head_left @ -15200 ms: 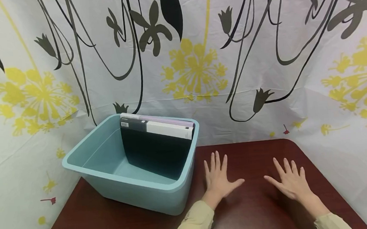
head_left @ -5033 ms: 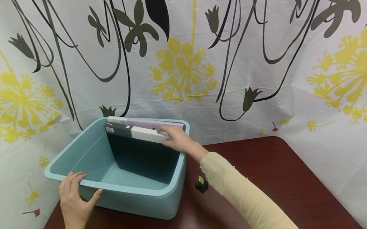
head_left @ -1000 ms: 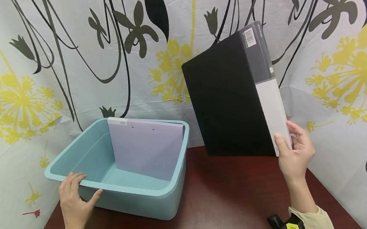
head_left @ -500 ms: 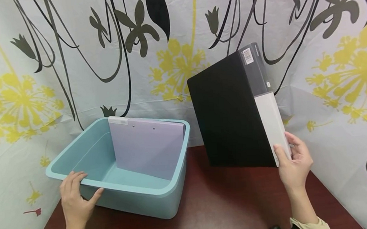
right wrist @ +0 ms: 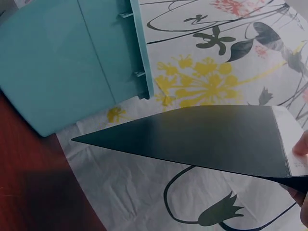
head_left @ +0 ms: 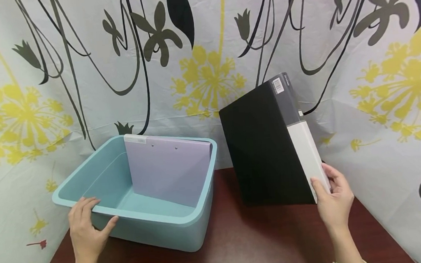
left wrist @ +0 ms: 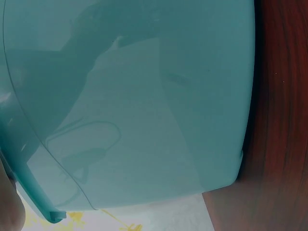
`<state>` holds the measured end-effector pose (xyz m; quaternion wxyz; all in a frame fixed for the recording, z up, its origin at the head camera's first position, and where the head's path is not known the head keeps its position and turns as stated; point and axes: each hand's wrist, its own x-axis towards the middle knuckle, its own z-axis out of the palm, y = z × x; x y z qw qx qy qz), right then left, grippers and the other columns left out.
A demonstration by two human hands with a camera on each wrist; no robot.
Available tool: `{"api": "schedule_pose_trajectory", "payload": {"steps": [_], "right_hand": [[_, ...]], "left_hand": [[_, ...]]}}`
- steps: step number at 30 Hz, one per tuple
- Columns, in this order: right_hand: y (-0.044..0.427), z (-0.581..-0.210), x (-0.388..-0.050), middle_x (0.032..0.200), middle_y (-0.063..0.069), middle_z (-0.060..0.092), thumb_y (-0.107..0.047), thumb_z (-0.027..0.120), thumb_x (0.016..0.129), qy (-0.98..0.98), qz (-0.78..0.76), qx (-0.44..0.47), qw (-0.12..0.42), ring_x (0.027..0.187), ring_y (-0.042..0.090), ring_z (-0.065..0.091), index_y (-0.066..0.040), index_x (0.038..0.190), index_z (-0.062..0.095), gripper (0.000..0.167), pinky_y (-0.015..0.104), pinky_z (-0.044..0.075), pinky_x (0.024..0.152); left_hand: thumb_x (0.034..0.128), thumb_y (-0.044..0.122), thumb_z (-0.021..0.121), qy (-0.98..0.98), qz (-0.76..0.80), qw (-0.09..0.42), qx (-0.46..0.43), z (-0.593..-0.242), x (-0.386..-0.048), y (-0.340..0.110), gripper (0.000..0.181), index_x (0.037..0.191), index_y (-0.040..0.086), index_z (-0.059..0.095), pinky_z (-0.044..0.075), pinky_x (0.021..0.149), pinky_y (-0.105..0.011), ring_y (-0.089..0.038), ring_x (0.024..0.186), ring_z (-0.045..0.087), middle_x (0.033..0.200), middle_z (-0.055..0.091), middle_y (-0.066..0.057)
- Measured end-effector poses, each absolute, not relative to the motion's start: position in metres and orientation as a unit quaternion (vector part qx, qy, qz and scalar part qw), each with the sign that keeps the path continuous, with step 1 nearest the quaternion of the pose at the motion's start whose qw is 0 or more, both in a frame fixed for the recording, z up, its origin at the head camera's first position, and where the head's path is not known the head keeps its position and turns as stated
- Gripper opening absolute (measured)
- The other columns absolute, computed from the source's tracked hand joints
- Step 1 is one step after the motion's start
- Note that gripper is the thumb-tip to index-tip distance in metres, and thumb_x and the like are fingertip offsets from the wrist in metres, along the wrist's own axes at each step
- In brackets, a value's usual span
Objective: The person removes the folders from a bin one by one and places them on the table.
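A light blue plastic bin (head_left: 151, 233) stands on the left of the table, its outer wall (left wrist: 144, 101) filling much of the left wrist view. My left hand (head_left: 86, 234) grips its near rim at the left, fingers over the edge. Inside, a lilac file folder (head_left: 169, 168) leans upright against the far wall. To the right of the bin, my right hand (head_left: 335, 202) pinches a black binder (head_left: 265, 152) by the lower end of its grey-and-white spine. The binder is tilted, spine toward the right; its cover (right wrist: 207, 137) shows edge-wise in the right wrist view.
The dark red-brown table (head_left: 264, 243) has a rounded far right corner behind the binder. A white curtain (head_left: 202, 25) with grey plants and yellow flowers hangs close behind and along both sides.
Since the earliest frames, the left hand has taken the bin's rim and the right hand has lifted the black binder out. Over the last second the binder has come down toward the table.
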<state>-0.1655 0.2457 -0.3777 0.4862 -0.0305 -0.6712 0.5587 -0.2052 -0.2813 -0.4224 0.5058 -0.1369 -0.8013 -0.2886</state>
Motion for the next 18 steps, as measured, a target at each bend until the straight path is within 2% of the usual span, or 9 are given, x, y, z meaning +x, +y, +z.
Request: {"api": "schedule_pose_trajectory", "payload": {"steps": [7, 18], "right_hand": [[0.247, -0.392, -0.167, 0.099, -0.010, 0.060, 0.017, 0.061, 0.073, -0.692, 0.552, -0.052, 0.464, 0.082, -0.001, 0.060, 0.008, 0.113, 0.057, 0.042, 0.008, 0.045, 0.070], [0.241, -0.406, -0.165, 0.095, -0.016, 0.058, 0.016, 0.061, 0.074, -0.716, 0.542, -0.078, 0.434, 0.080, -0.007, 0.058, 0.009, 0.113, 0.057, 0.040, 0.006, 0.044, 0.067]], "left_hand": [[0.0711, 0.070, 0.054, -0.803, -0.289, 0.504, -0.133, -0.422, -0.204, -0.282, 0.083, 0.100, -0.007, 0.057, 0.021, 0.104, -0.047, -0.045, 0.112, 0.040, 0.104, 0.054, -0.025], [0.0711, 0.071, 0.053, -0.796, -0.289, 0.514, -0.139, -0.424, -0.207, -0.280, 0.084, 0.099, -0.008, 0.058, 0.022, 0.103, -0.048, -0.047, 0.109, 0.041, 0.103, 0.055, -0.026]]}}
